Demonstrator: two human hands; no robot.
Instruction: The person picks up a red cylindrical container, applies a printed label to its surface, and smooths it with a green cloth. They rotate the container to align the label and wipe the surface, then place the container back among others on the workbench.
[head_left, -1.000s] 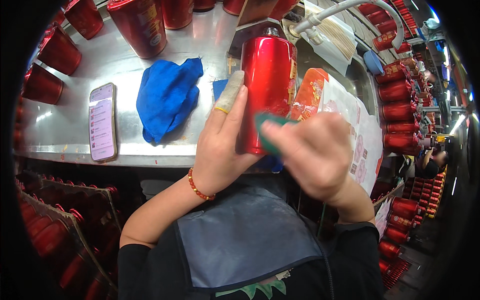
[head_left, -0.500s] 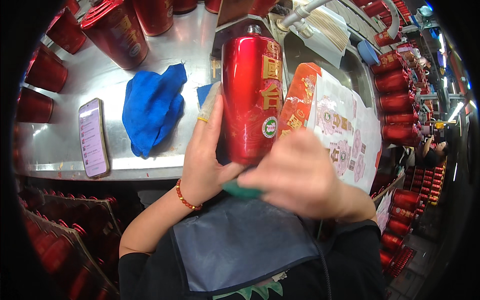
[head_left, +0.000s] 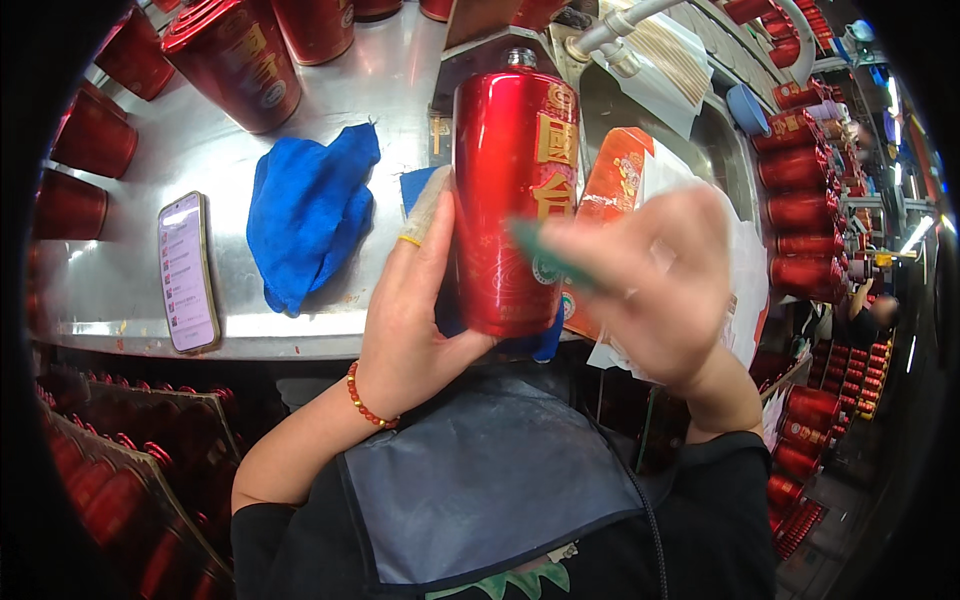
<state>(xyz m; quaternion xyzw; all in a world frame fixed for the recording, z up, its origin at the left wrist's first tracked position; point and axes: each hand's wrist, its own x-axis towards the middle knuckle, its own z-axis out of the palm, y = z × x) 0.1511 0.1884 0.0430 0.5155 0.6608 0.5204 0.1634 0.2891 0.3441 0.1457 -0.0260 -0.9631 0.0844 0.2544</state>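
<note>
A glossy red bottle [head_left: 492, 215] with raised gold characters and a small round label lies with its clear neck pointing away from me. My left hand [head_left: 412, 295] is closed around its lower left side, thumb at the base, a cloth cot on one finger and a beaded bracelet at the wrist. Blurred by motion, my right hand [head_left: 672, 285] grips a small flat green piece [head_left: 553, 257] over the bottle's lower right front. Whether that piece touches the surface I cannot tell. Behind the right hand lies a printed sticker sheet [head_left: 745, 290], partly hidden, on an orange-red printed piece [head_left: 615, 170].
A crumpled blue cloth [head_left: 312, 215] and a lit phone [head_left: 188, 272] lie on the metal table [head_left: 230, 170]. Several red containers [head_left: 235, 65] stand at the far left. A pipe [head_left: 640, 15] and sink [head_left: 735, 140] are at the far right. More red bottles [head_left: 805, 210] line the right.
My right hand has swung up and right from the bottle's base with the green piece, now in front of its lower characters. The left hand still holds the bottle, which sits slightly further right in view.
</note>
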